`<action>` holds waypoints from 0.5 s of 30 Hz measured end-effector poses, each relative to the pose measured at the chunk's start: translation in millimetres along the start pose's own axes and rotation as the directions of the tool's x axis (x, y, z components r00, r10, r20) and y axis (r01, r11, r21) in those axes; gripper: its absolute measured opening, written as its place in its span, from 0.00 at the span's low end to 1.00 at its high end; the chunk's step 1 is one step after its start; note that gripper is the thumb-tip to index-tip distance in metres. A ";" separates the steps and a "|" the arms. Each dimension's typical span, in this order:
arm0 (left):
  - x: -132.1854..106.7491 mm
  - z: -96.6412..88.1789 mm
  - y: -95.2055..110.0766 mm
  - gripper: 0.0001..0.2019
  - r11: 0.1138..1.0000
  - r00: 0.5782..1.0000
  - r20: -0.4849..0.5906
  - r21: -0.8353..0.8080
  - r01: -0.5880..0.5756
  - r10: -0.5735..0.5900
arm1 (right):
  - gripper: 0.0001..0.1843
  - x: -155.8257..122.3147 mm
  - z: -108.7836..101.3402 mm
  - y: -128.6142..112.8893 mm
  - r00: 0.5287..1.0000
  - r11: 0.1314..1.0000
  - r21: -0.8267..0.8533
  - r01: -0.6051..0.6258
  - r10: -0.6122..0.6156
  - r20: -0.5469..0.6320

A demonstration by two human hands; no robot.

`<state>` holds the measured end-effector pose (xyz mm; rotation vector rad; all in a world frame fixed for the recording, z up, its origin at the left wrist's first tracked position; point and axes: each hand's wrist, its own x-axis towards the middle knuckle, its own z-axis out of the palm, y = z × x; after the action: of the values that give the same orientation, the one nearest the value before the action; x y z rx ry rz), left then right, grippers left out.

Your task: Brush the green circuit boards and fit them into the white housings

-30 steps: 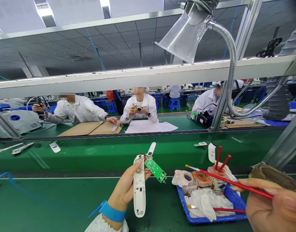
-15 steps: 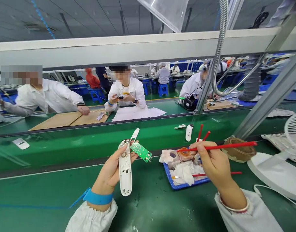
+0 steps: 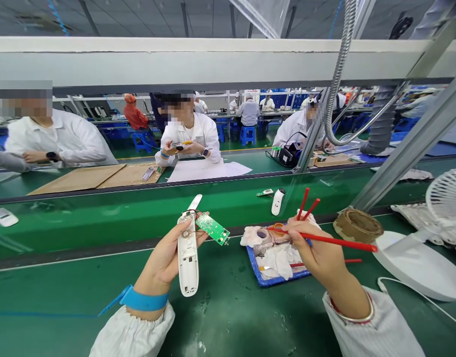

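Observation:
My left hand (image 3: pixel 162 260) is closed round a long white plastic housing (image 3: pixel 188 258), held upright above the green bench. A small green circuit board (image 3: pixel 212 229) hangs from the housing's top by thin wires. My right hand (image 3: pixel 317 250) pinches a red-handled brush (image 3: pixel 339 242), its tip over the small pots in the blue tray (image 3: pixel 263 279). White cloths and a pinkish tape roll (image 3: pixel 261 235) lie in that tray. Two more red brush handles (image 3: pixel 305 204) stand up from a pot behind my right hand.
A brown tape roll (image 3: pixel 357 224) and a white desk fan (image 3: pixel 432 238) sit at the right. A green conveyor belt (image 3: pixel 101 218) runs across, carrying a white part (image 3: pixel 277 202) and another white housing (image 3: pixel 3 216). Other people in white coats work on the far side.
The view tilted down. My right hand came in from the lower right edge and lowered the brush tip toward the tray. My left hand stayed closed on the housing.

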<state>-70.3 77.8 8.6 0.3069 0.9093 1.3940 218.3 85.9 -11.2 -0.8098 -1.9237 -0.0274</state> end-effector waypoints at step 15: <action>-7.8 11.5 -25.0 0.06 0.989 0.990 0.062 0.086 0.118 -0.124 | 0.05 -3.1 -11.7 -31.6 0.874 0.880 0.473 -0.044 0.264 -0.408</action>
<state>-43.9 69.1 2.0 0.3532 0.9167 1.2297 211.1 55.6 2.1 -0.5737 -1.3261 0.2961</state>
